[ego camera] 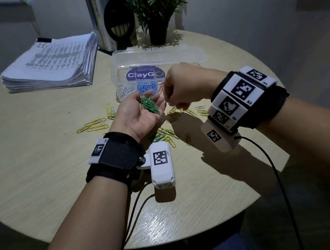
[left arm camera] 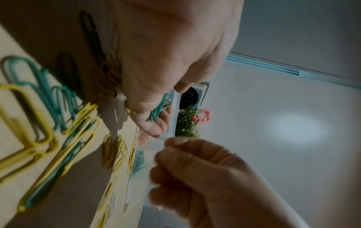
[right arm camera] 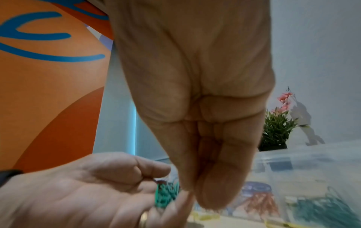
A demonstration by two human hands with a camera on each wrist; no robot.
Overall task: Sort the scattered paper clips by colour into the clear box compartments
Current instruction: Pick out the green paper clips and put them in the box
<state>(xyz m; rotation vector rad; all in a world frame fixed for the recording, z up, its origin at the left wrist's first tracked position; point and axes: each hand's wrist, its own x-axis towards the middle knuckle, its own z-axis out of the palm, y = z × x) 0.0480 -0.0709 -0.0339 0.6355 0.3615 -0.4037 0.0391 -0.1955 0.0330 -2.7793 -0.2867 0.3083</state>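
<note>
My left hand (ego camera: 145, 100) is turned palm up above the table and cups a small heap of green paper clips (ego camera: 149, 106), its fingers curled round them (left arm camera: 160, 108). My right hand (ego camera: 168, 101) hovers just right of that heap, fingers curled. Its fingertips (right arm camera: 192, 193) pinch a green clip at the heap's edge (right arm camera: 166, 194). The clear box (ego camera: 160, 59) stands open behind both hands, with white clips (ego camera: 125, 90) and blue clips (ego camera: 147, 87) in separate compartments. Pink clips (left arm camera: 143, 138) fill a further one. Yellow clips (ego camera: 92, 126) and mixed yellow and green ones (ego camera: 164, 135) lie scattered on the table.
A thick stack of paper (ego camera: 52, 63) sits at the back left of the round table (ego camera: 42, 181). Books (ego camera: 103, 18) and a potted plant (ego camera: 156, 22) stand behind the box. Cables from the wrist cameras trail over the table's near edge.
</note>
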